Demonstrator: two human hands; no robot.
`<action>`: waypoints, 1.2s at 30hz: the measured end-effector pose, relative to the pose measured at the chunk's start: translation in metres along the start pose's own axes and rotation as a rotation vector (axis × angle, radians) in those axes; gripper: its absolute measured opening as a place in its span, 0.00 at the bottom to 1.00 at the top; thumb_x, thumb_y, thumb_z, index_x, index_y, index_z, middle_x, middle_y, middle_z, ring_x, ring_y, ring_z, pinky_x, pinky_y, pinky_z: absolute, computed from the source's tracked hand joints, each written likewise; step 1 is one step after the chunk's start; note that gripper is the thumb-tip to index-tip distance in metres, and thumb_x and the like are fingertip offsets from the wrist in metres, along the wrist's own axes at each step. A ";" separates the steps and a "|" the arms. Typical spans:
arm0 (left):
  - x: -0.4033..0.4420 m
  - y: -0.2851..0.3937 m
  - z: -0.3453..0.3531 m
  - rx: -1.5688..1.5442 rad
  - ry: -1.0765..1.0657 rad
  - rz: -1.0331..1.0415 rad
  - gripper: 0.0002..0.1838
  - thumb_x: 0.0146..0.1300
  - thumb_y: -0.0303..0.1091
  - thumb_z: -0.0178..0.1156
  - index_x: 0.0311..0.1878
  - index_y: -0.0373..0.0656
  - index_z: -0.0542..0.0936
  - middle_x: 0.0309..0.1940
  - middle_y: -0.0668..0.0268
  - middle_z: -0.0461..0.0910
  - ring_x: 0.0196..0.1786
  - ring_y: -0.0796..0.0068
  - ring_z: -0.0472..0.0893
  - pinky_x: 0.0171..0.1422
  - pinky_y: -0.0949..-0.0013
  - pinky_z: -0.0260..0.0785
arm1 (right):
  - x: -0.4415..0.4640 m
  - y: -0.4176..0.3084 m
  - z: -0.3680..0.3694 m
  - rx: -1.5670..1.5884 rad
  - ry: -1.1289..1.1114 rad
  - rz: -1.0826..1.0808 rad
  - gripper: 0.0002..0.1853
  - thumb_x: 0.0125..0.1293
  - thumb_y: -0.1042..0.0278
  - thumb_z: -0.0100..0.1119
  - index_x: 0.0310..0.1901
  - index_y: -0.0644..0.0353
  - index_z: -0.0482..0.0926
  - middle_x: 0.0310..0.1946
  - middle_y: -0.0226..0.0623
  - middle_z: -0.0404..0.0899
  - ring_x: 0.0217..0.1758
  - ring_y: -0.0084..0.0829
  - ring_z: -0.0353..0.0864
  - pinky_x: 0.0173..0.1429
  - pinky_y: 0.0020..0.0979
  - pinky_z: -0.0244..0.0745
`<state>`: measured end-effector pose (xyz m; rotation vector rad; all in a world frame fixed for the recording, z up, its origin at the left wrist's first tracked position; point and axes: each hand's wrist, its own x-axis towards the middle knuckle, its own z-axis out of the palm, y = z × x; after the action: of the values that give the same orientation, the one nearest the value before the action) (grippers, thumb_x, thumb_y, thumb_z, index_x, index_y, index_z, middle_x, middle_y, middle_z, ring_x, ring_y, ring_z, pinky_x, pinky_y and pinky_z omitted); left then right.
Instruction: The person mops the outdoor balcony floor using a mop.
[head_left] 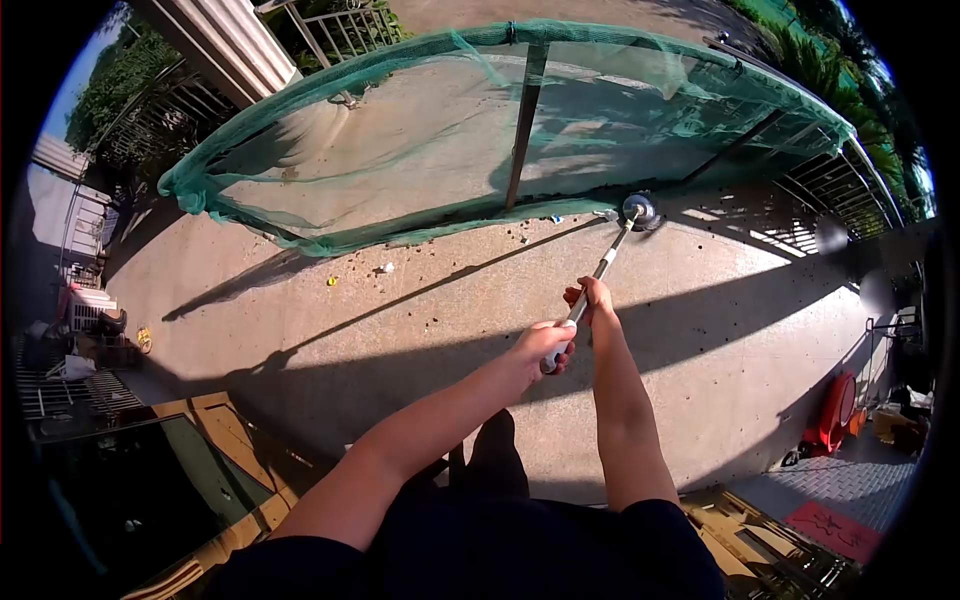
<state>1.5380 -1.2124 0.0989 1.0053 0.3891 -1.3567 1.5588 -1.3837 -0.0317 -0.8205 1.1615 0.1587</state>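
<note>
My left hand (546,346) is wrapped round the white grip end of a long-handled brush with a round head (606,262). Farther along the pole, my right hand (594,298) is closed on the shaft. The pole slants forward and to the right. Its round grey head (640,211) is down at the concrete floor (480,300), close to the lower edge of a green net (400,165) stretched on a frame. Small litter lies near that edge, including a white scrap (386,268) and a yellow bit (332,282).
A dark-paned panel (140,490) with cardboard lies at lower left. More cardboard (750,540) is at lower right. A red object (832,415) stands at the right beside metal items. A ribbed pillar (225,45) rises beyond the net. Long shadows cross the floor.
</note>
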 end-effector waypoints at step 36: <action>-0.497 -0.214 -0.296 0.246 0.305 0.226 0.18 0.50 0.32 0.53 0.47 0.41 0.66 0.31 0.66 0.70 0.31 0.81 0.69 0.33 0.79 0.63 | -0.320 0.394 0.229 -0.063 -0.399 0.592 0.06 0.49 0.75 0.49 0.29 0.64 0.65 0.24 0.41 0.69 0.31 0.35 0.71 0.42 0.35 0.68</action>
<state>1.3166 -0.6518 0.2297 1.4244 0.3276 -1.0649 1.3942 -0.8650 0.0843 -0.4475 0.9904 0.8146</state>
